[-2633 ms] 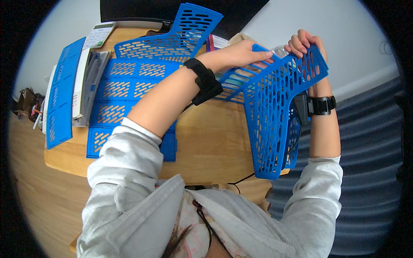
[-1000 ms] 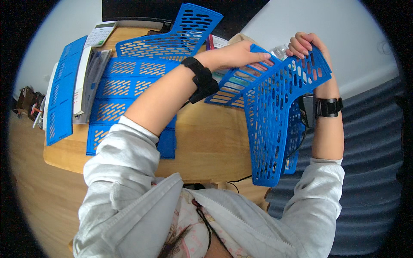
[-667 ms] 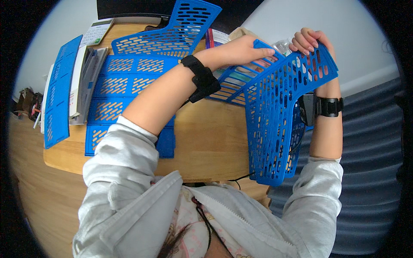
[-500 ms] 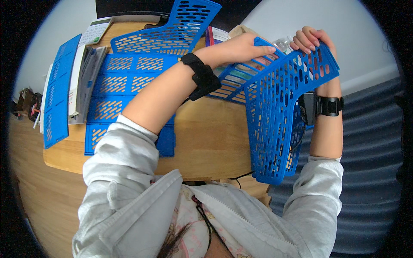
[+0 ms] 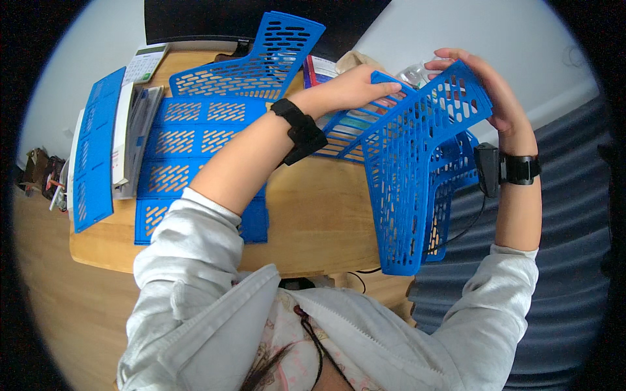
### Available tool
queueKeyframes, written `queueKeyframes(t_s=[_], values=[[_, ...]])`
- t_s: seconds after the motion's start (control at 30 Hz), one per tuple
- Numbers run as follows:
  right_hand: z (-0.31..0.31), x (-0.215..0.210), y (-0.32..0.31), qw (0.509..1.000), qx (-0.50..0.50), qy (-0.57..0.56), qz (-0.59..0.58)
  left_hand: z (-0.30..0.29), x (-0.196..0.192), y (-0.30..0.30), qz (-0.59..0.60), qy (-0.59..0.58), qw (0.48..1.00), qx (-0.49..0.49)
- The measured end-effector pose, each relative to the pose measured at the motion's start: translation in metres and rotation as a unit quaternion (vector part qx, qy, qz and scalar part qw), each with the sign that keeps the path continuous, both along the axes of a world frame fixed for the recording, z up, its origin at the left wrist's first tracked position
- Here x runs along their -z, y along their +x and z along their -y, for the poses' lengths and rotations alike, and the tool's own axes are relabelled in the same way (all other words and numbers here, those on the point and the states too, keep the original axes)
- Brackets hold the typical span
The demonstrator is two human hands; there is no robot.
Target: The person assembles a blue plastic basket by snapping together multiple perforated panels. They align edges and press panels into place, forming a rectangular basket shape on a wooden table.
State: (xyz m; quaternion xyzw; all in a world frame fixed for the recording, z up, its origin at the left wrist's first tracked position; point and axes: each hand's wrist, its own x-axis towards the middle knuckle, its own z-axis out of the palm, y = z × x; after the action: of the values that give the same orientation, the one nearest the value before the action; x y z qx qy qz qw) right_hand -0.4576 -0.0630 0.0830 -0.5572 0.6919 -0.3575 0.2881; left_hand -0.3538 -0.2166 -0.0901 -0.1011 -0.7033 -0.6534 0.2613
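Observation:
A blue perforated plastic panel [image 5: 411,176] stands almost upright over the right end of the wooden table [image 5: 313,221]. My right hand [image 5: 489,91] grips its top right corner. My left hand [image 5: 355,88] holds the top left edge, where a second slotted blue panel [image 5: 345,133] meets it at an angle. Another blue panel [image 5: 456,163] shows behind the upright one. Both wrists wear black bands.
Flat blue slotted panels [image 5: 195,156] lie spread on the table's left half, one curved panel [image 5: 261,58] propped at the back. A stack of papers and a blue strip [image 5: 94,150] sit at the left edge. A dark monitor [image 5: 195,19] and a calculator [image 5: 147,62] stand behind.
The upright panel has tipped and shifted slightly between my hands; both hands keep their hold at its top edge.

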Motion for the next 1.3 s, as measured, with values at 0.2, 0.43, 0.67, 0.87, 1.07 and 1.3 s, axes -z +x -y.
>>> queueKeyframes(t_s=[0.2, 0.43, 0.67, 0.87, 1.07, 1.3], values=[[-0.005, -0.001, 0.005, 0.995, 0.044, -0.002, -0.093, 0.004, -0.005, 0.005, 0.005, -0.016, 1.0, 0.005], [0.019, -0.023, 0.009, 0.933, 0.081, 0.082, -0.341, 0.004, -0.002, 0.0, 0.001, -0.016, 1.0, -0.007], [0.013, -0.018, 0.033, 0.933, 0.102, 0.135, -0.318, -0.001, 0.002, -0.001, -0.008, -0.005, 1.0, -0.024], [0.014, -0.012, 0.036, 0.931, 0.136, 0.128, -0.314, 0.002, 0.006, -0.006, -0.031, -0.011, 0.999, -0.012], [0.018, -0.009, 0.03, 0.925, 0.137, 0.124, -0.333, 0.008, 0.011, -0.018, -0.049, 0.0, 0.999, 0.008], [0.021, -0.007, 0.028, 0.921, 0.112, 0.113, -0.356, 0.008, 0.011, -0.018, -0.043, -0.008, 0.999, -0.008]])
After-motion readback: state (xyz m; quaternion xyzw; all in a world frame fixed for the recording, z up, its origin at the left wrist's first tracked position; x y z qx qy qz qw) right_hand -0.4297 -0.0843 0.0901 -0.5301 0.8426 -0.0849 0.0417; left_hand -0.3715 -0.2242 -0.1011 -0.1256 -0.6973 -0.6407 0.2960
